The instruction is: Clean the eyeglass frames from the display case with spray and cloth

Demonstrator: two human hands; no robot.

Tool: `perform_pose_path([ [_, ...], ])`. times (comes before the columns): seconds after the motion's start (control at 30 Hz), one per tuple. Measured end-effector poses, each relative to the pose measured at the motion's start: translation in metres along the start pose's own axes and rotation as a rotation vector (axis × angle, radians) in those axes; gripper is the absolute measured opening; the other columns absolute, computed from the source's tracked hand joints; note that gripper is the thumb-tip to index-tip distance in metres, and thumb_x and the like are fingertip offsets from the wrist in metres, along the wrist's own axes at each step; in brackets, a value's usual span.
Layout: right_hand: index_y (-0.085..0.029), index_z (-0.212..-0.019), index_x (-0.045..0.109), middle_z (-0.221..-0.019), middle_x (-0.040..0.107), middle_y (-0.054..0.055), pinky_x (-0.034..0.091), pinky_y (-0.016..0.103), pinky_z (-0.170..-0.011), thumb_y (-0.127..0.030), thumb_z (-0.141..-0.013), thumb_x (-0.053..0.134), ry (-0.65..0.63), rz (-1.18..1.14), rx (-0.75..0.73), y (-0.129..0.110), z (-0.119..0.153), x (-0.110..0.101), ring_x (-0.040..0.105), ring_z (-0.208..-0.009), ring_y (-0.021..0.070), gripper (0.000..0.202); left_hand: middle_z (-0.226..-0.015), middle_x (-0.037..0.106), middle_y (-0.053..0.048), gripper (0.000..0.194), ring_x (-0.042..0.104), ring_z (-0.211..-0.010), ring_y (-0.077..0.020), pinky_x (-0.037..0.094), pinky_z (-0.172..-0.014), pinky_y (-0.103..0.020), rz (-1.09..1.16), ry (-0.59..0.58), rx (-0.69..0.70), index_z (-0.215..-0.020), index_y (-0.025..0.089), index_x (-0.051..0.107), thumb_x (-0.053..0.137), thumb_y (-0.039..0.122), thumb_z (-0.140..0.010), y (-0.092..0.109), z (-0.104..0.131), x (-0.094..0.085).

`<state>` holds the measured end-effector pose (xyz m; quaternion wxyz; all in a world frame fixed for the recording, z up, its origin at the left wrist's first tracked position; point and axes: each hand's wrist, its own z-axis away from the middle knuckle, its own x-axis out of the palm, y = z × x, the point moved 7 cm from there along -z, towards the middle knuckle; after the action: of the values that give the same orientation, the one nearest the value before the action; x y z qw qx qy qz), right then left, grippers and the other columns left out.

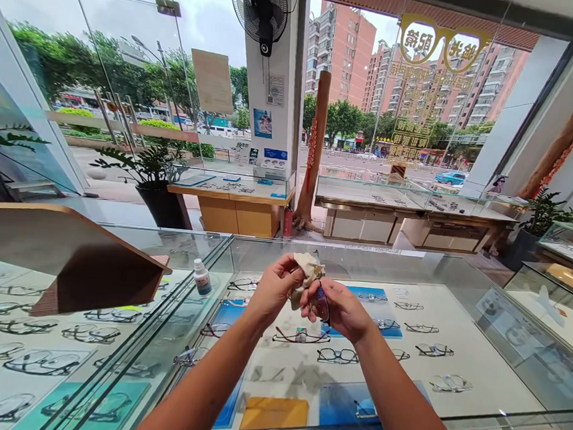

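Observation:
Both hands are raised close together above a glass display case (484, 366). In my left hand (275, 287) is a crumpled cream-coloured wiping cloth (308, 270), pinched between the fingers. My right hand (344, 308) has its fingers closed on a pair of glasses (319, 303) with a dark, purplish lens. The cloth meets the glasses where the two hands come together. Fingers and cloth hide most of the frame. Under the glass, below my hands, lie a red-framed pair of spectacles (300, 338) and a black-framed pair (338, 356).
A small white bottle (201, 278) stands on the glass to the left. A brown wooden board (63, 249) juts in from the left edge. More spectacles (90, 333) fill the case at left. Potted plants (165, 198) and other showcases (368, 199) line the windows.

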<state>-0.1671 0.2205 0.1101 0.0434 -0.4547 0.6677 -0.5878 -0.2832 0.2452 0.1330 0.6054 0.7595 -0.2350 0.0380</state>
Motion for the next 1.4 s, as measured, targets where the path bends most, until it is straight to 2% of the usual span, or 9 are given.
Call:
perform_pose_path([
  [0.13,-0.015,-0.1,0.072,-0.097,0.075,0.01,0.052,0.025,-0.066,-0.047,-0.098,0.072,-0.008,0.019,0.007,0.005,0.0,0.0,0.075,-0.081,0.0182,0.032,-0.073,0.065,0.003,0.05,0.05,-0.04,-0.009,0.043,-0.039,-0.023,-0.027,-0.005,-0.003,-0.097,0.02,0.057,0.087,0.053,-0.075,-0.003,0.001,0.001],
  [0.3,-0.014,-0.099,0.072,-0.099,0.074,0.011,0.051,0.025,-0.066,-0.047,-0.099,0.07,-0.014,0.061,0.011,0.004,0.0,0.001,0.075,-0.083,0.0187,0.033,-0.079,0.065,0.003,0.044,0.053,-0.05,-0.0078,0.046,-0.047,-0.021,-0.096,0.093,0.081,-0.092,0.021,0.053,0.086,0.046,-0.077,0.004,0.0,-0.002],
  [0.43,-0.014,-0.1,0.072,-0.1,0.074,0.011,0.051,0.025,-0.066,-0.047,-0.1,0.07,-0.017,0.071,0.01,0.004,0.0,0.002,0.074,-0.082,0.0183,0.033,-0.095,0.07,-0.002,0.036,0.062,-0.065,-0.0101,0.051,-0.055,-0.021,-0.168,0.133,0.154,-0.098,0.02,0.063,0.082,0.046,-0.082,0.011,0.003,-0.001],
  [0.53,-0.014,-0.099,0.072,-0.099,0.074,0.011,0.051,0.025,-0.066,-0.049,-0.099,0.07,-0.005,0.069,0.017,0.006,-0.001,0.002,0.074,-0.082,0.0183,0.035,-0.103,0.073,-0.006,0.037,0.057,-0.051,-0.0078,0.046,-0.044,-0.022,-0.196,0.098,0.097,-0.105,0.018,0.069,0.076,0.05,-0.087,0.007,0.005,0.002],
  [0.67,-0.015,-0.097,0.071,-0.098,0.073,0.011,0.05,0.025,-0.066,-0.052,-0.096,0.072,-0.008,0.081,0.016,0.007,-0.002,0.003,0.073,-0.081,0.0179,0.038,-0.08,0.07,0.001,0.04,0.05,-0.037,-0.0071,0.044,-0.036,-0.023,-0.158,0.068,0.046,-0.105,0.02,0.063,0.081,0.049,-0.084,0.002,0.006,0.005],
  [0.8,-0.014,-0.098,0.072,-0.098,0.072,0.01,0.05,0.025,-0.066,-0.051,-0.098,0.07,-0.025,0.102,0.015,0.005,-0.001,0.005,0.073,-0.082,0.0179,0.037,-0.068,0.064,0.009,0.051,0.047,-0.031,-0.0086,0.041,-0.031,-0.021,-0.054,0.071,0.017,-0.104,0.026,0.045,0.084,0.047,-0.082,0.0,0.006,0.006],
  [0.87,-0.014,-0.098,0.072,-0.098,0.071,0.01,0.05,0.025,-0.066,-0.05,-0.099,0.07,-0.03,0.106,0.012,0.003,-0.001,0.006,0.073,-0.082,0.0179,0.036,-0.064,0.063,0.01,0.052,0.047,-0.03,-0.0102,0.041,-0.03,-0.022,-0.035,0.048,-0.032,-0.105,0.026,0.041,0.082,0.049,-0.084,-0.002,0.007,0.008],
  [1.0,-0.014,-0.098,0.073,-0.096,0.071,0.009,0.05,0.025,-0.067,-0.049,-0.098,0.071,-0.037,0.108,0.004,0.001,0.0,0.005,0.074,-0.082,0.0182,0.035,-0.055,0.06,0.008,0.045,0.049,-0.031,-0.0131,0.046,-0.033,-0.025,-0.06,-0.071,-0.126,-0.105,0.022,0.049,0.075,0.055,-0.089,-0.006,0.007,0.016],
  [1.4,-0.014,-0.098,0.071,-0.1,0.072,0.011,0.05,0.026,-0.068,-0.047,-0.099,0.069,-0.045,0.11,-0.004,0.003,0.0,0.002,0.073,-0.084,0.0192,0.033,-0.053,0.058,0.003,0.04,0.057,-0.038,-0.0169,0.048,-0.041,-0.028,-0.024,-0.247,-0.196,-0.089,0.019,0.058,0.063,0.058,-0.097,-0.009,0.007,0.018],
])
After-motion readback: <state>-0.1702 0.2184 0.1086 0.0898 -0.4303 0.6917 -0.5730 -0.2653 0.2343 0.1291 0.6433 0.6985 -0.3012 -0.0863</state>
